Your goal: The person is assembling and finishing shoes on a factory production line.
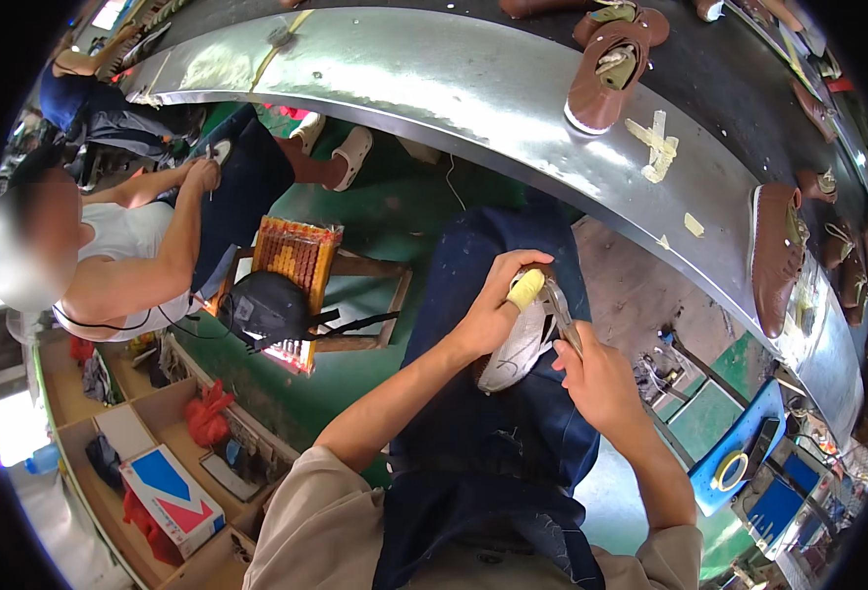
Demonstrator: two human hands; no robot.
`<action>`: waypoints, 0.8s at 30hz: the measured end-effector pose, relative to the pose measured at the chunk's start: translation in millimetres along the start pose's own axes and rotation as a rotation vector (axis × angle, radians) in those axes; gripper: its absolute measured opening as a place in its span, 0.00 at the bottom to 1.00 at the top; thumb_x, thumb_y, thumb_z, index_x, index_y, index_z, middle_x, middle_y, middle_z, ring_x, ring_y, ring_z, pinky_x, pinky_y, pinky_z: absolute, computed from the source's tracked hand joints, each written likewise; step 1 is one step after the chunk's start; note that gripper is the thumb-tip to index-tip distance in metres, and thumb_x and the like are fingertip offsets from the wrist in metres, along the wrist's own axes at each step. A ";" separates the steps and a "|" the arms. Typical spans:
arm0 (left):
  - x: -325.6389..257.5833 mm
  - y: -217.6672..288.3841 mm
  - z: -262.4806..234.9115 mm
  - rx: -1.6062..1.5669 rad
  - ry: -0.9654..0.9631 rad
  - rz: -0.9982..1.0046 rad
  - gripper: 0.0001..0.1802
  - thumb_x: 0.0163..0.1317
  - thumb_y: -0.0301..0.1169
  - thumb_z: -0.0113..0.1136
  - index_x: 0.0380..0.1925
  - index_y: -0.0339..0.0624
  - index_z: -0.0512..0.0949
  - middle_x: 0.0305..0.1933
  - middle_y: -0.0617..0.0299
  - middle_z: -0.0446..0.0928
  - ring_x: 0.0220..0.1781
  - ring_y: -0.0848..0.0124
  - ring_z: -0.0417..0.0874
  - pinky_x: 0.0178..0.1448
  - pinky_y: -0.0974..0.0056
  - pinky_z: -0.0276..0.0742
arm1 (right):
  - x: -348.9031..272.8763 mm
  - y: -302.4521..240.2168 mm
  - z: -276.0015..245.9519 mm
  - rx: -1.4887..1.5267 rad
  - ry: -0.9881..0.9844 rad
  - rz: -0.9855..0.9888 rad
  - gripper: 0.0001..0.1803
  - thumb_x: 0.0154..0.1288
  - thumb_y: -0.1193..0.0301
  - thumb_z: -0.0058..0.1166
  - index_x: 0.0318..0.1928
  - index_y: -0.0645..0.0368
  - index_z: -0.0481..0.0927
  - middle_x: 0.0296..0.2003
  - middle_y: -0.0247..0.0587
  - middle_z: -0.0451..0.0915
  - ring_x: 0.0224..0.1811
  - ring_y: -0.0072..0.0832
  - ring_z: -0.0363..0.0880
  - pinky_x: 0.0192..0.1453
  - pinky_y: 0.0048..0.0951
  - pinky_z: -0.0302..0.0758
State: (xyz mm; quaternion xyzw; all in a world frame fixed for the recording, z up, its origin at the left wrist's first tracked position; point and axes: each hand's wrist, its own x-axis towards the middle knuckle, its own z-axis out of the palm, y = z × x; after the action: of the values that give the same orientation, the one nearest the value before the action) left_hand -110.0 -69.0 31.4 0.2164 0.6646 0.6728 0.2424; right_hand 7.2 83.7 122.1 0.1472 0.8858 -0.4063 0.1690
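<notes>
Pliers [564, 317] sit pinched in your right hand [596, 379], touching the white shoe [515, 352] on your lap; your left hand [493, 305] grips that shoe tight.

Left hand [488, 315] steadies white shoe [515, 354] on lap; right hand [596, 379] grips pliers [562, 313].

Head fisheye, looking steeply down, close over lap.
</notes>
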 end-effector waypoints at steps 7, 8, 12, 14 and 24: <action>5.5 -4.9 -6.7 -0.290 0.049 -0.250 0.17 0.78 0.25 0.44 0.62 0.47 0.73 0.50 0.62 0.76 0.51 0.72 0.78 0.57 0.66 0.75 | 11.2 11.8 46.9 -0.144 0.203 -0.074 0.11 0.78 0.65 0.50 0.48 0.59 0.67 0.26 0.57 0.82 0.28 0.56 0.83 0.32 0.54 0.77; 5.5 -4.5 -11.6 -0.279 0.052 -0.261 0.16 0.78 0.26 0.44 0.61 0.47 0.73 0.49 0.62 0.76 0.50 0.73 0.78 0.57 0.67 0.75 | 14.2 10.4 49.2 -0.157 0.213 -0.110 0.11 0.78 0.65 0.50 0.48 0.59 0.67 0.26 0.57 0.82 0.27 0.55 0.83 0.31 0.53 0.77; 10.0 3.8 -11.0 -0.358 0.051 -0.337 0.15 0.77 0.24 0.45 0.59 0.47 0.72 0.51 0.61 0.74 0.54 0.71 0.76 0.61 0.65 0.73 | 14.4 10.3 39.7 -0.226 0.121 -0.125 0.12 0.79 0.66 0.50 0.50 0.61 0.69 0.29 0.54 0.85 0.28 0.49 0.86 0.31 0.46 0.79; 4.3 -26.6 -16.1 -0.082 0.043 -0.120 0.22 0.71 0.16 0.40 0.61 0.44 0.70 0.53 0.59 0.74 0.55 0.70 0.75 0.64 0.67 0.71 | -1.1 14.3 20.8 -0.059 0.079 -0.124 0.10 0.78 0.67 0.51 0.48 0.61 0.69 0.29 0.53 0.85 0.29 0.49 0.86 0.32 0.45 0.80; 2.7 -8.3 -17.7 0.159 -0.082 -0.038 0.28 0.67 0.24 0.39 0.69 0.38 0.63 0.64 0.51 0.66 0.68 0.61 0.68 0.75 0.60 0.60 | 44.5 7.1 29.6 -0.230 0.279 -0.162 0.12 0.78 0.63 0.51 0.51 0.59 0.72 0.25 0.54 0.84 0.25 0.51 0.84 0.30 0.48 0.79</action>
State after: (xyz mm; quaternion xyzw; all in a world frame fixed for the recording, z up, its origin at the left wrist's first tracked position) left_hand -122.6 -81.3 22.7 0.2496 0.7095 0.6037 0.2643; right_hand -24.7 70.9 80.6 0.1102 0.9502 -0.2903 0.0271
